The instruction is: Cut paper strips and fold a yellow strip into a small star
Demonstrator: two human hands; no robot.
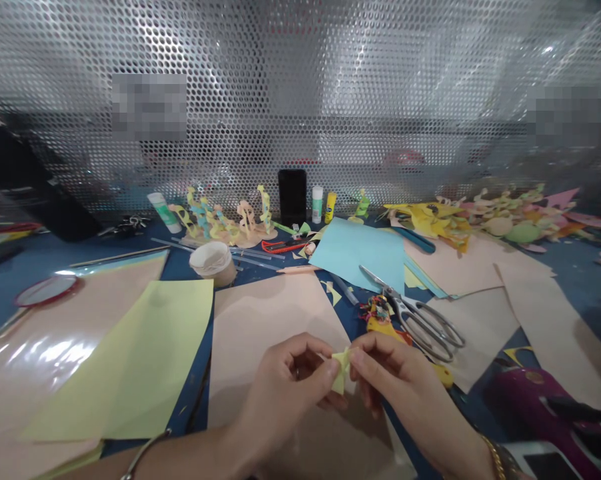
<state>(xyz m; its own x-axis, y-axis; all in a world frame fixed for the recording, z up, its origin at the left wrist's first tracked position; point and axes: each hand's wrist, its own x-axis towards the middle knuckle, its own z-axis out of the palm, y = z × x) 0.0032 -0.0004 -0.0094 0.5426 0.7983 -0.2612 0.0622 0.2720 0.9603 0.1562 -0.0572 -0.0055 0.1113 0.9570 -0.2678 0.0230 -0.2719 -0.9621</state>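
Note:
Between both hands is a small piece of yellow paper point(340, 373), folded or curled. My left hand point(293, 380) pinches its left edge between thumb and fingers. On the opposite edge, the thumb and fingertips of my right hand point(393, 373) close on the same piece. Under the hands lies a large peach paper sheet point(265, 313). Metal scissors point(410, 310) rest just beyond my right hand, partly over a yellow-handled tool point(383, 323) with a tangle of coloured bits by it.
A yellow sheet point(145, 353) and a glossy plastic-covered pack point(45, 373) lie left. Behind are a white cup point(213, 263), paper figures point(225, 220), a phone point(292, 197), glue sticks point(317, 203) and a red cutter point(280, 247). Blue paper point(363, 250) and a purple glue gun point(535, 407) are right.

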